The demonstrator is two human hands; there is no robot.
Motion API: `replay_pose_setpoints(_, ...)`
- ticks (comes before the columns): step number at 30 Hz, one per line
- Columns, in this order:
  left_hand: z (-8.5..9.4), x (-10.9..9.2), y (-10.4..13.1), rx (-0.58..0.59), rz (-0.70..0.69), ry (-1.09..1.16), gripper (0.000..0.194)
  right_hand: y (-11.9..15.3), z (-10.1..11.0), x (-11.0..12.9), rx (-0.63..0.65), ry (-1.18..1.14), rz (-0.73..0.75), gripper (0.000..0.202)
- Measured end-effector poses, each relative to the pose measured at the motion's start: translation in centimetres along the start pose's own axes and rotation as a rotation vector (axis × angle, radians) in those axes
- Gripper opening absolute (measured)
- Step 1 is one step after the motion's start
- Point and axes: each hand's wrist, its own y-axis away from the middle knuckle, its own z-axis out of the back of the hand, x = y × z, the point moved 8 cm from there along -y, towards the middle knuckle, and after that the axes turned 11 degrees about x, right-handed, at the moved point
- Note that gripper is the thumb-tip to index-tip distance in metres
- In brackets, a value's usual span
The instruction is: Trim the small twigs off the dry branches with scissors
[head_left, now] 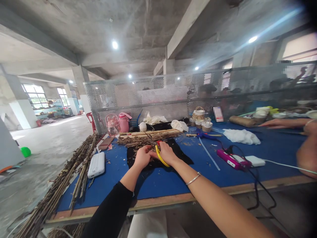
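Observation:
My right hand is closed around scissors with yellow and red handles. Their dark blades point away from me, toward a bundle of dried stems. Close against the blades, my left hand has its fingers pinched together; what sits between them is too hidden to name. Both hands are over a black cloth with bits of dried plant on it. Beyond it, pale sticks lie across the stems.
Long dried stalks hang over the left edge of the blue table, beside a white power bank. A purple power strip with cables lies right. Another person's arm reaches in there. A perforated metal screen stands behind.

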Motion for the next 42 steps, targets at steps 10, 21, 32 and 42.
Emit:
replay_pose_setpoints(10, -0.8, -0.7, 0.1, 0.099, -0.091, 0.058, 0.033, 0.0, 0.2, 0.4, 0.044, -0.032, 0.002, 0.051)
replay_pose_setpoints(21, 0.0, 0.7, -0.8, 0.056, -0.106, 0.069, 0.020, 0.0, 0.3, -0.6, 0.036, 0.044, -0.107, 0.052)
replay_pose_setpoints(32, 0.7, 0.0, -0.3, -0.025, -0.070, 0.018, 0.021, -0.1, -0.1, -0.1, 0.049, 0.029, -0.053, 0.061)
replay_pose_setpoints(42, -0.1, 0.6, -0.6, 0.063, -0.091, 0.147, 0.022, 0.1, -0.3, 0.2, 0.076, 0.034, -0.063, 0.058)
